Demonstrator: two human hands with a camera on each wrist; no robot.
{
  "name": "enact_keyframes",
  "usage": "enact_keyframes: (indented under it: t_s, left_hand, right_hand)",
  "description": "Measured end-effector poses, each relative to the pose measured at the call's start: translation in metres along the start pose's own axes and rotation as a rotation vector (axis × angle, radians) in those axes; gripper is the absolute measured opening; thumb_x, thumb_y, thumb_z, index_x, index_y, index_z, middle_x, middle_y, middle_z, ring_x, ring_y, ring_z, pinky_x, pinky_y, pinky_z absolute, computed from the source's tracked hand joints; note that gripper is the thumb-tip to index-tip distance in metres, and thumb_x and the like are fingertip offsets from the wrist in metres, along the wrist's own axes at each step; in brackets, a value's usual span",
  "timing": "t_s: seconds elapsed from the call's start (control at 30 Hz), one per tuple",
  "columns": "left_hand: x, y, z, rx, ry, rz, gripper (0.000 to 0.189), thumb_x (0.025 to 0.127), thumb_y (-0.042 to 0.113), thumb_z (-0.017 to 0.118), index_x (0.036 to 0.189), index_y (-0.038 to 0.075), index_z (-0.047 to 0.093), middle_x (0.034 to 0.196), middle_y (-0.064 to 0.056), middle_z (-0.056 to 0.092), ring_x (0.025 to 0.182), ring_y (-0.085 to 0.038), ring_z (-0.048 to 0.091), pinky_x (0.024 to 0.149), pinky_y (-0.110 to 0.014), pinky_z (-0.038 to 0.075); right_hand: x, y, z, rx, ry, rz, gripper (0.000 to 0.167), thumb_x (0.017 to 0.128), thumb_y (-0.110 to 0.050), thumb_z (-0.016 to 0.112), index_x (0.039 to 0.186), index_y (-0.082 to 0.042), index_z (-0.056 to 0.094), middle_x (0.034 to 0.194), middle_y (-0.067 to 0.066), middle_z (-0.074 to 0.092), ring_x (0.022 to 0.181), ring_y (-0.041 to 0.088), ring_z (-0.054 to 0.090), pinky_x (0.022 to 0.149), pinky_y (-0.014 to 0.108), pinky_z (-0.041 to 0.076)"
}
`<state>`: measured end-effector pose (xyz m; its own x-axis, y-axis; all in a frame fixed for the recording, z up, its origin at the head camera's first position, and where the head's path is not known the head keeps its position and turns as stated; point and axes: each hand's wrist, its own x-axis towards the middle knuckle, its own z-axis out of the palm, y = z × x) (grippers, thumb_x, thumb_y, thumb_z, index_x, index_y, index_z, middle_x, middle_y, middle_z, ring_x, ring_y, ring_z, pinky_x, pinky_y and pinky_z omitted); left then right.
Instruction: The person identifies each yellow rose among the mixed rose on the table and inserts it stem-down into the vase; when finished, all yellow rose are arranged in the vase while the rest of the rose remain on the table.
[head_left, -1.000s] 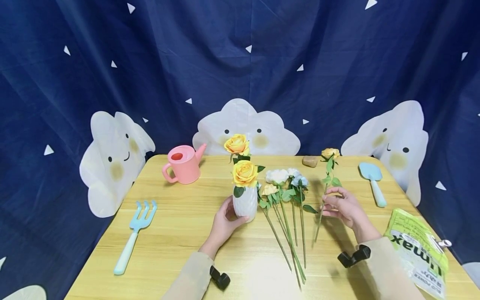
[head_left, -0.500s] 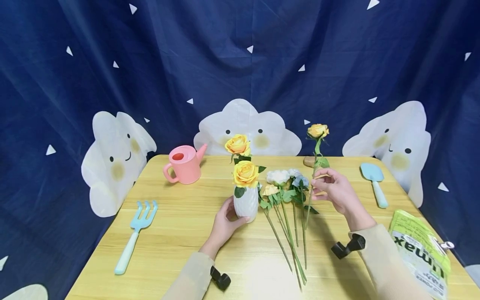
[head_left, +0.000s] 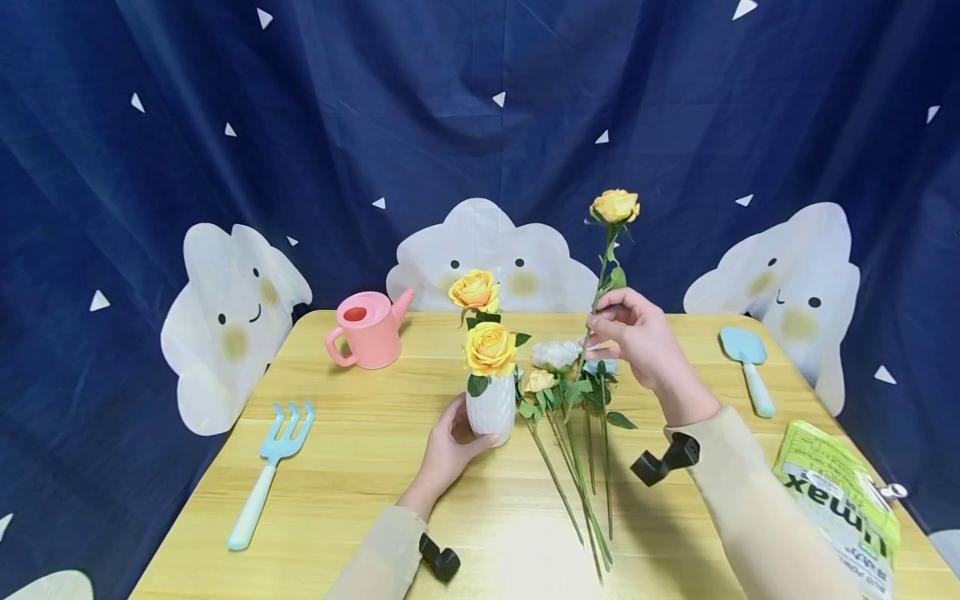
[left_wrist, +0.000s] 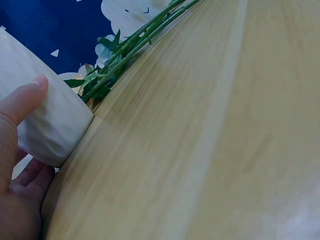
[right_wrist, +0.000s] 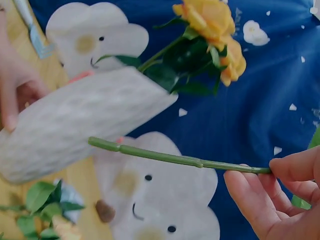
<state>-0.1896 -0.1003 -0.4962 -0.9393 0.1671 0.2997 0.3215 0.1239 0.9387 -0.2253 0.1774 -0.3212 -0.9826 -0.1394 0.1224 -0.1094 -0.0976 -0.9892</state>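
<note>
A white textured vase point(head_left: 491, 412) stands on the table with two yellow roses point(head_left: 491, 348) in it. My left hand point(head_left: 450, 446) grips the vase low on its side; the left wrist view shows the thumb across the vase wall point(left_wrist: 55, 120). Between thumb and fingers, my right hand point(head_left: 637, 342) pinches the stem of another yellow rose point(head_left: 616, 207), raised above the table. In the right wrist view, the bare end of its green stem point(right_wrist: 160, 156) points toward the vase. Below that hand lie several loose flowers, among them a white one point(head_left: 555, 354) and a pale yellow one point(head_left: 538, 381).
A pink watering can point(head_left: 369, 329) stands at the back left, and a blue hand fork point(head_left: 273, 467) lies at the left. On the right are a blue trowel point(head_left: 746, 367) and a green-and-white bag point(head_left: 840, 500) with a metal clip.
My right hand has lifted the yellow rose from the right side of the table and moved it up and left, toward the vase. The left hand has stayed on the vase.
</note>
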Motion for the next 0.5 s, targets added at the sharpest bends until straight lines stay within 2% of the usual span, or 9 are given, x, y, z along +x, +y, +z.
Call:
enact_keyframes:
  t_s: [0.27, 0.5]
  left_hand:
    - [0.001, -0.001, 0.001, 0.008, 0.003, -0.005, 0.070, 0.073, 0.003, 0.078, 0.134, 0.002, 0.042, 0.122, -0.015, 0.056, 0.111, -0.032, 0.053, 0.093, -0.040, 0.045]
    - [0.001, -0.001, 0.000, 0.006, -0.008, -0.016, 0.071, 0.074, 0.007, 0.078, 0.135, 0.003, 0.042, 0.124, -0.017, 0.054, 0.113, -0.031, 0.051, 0.095, -0.041, 0.043]
  right_hand:
    - [0.020, -0.023, 0.022, 0.111, 0.070, -0.117, 0.020, 0.086, 0.008, 0.059, 0.100, -0.002, 0.048, 0.079, 0.008, 0.060, 0.063, 0.024, 0.065, 0.059, 0.041, 0.057]
    - [0.037, -0.039, 0.037, 0.048, 0.156, -0.176, 0.019, 0.086, 0.006, 0.058, 0.099, -0.004, 0.047, 0.079, 0.010, 0.057, 0.064, 0.023, 0.064, 0.059, 0.039, 0.057]
